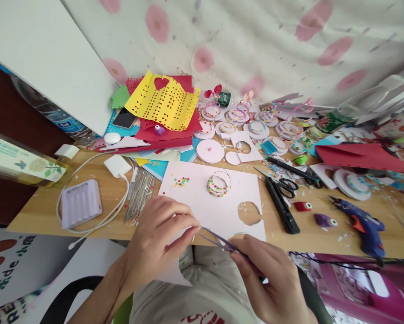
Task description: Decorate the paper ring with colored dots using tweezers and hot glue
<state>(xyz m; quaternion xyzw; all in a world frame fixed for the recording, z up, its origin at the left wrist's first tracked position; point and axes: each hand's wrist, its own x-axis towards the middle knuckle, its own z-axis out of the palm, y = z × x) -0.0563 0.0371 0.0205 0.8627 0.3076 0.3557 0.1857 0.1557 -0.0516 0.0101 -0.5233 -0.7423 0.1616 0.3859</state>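
1. Right hand (271, 265): fingers closed around a slim, dark tweezers-like tool (229, 245), above the near edge of the white sheet (195, 180)
2. Left hand (164, 229): thumb and forefinger pinched together at the tool's tip, left of the sheet's middle; whether they grip something tiny, I cannot tell
3. Right fingers hide the tool's rear
4. Its two thin prongs look slightly parted, narrowing leftward
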